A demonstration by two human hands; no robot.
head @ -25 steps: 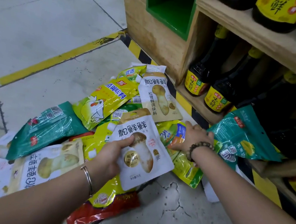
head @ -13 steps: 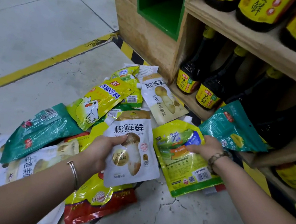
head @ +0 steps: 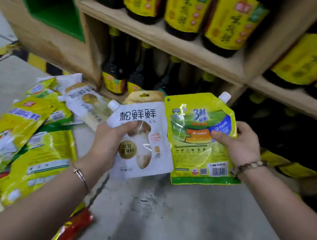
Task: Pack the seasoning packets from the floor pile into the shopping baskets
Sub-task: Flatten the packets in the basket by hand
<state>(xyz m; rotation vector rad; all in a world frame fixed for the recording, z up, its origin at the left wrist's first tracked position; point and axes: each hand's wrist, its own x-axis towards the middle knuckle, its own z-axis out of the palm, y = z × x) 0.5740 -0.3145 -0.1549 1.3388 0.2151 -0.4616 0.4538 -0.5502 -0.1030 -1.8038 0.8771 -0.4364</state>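
— So, where are you?
— Mid-pickup: your left hand [head: 106, 142] grips the white mushroom pouch [head: 142, 138], your right hand [head: 238, 145] the yellow spouted pouch [head: 198, 138] — both lifted off the floor pile [head: 27, 130].
— Next?
— Find a basket — none is in view — and drop both in.

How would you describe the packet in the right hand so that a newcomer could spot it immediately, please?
Below the wooden shelf of bottles, two packets are held up. The right hand holds the yellow-green pouch; unlike the white mushroom packet beside it, it has a blue patch.
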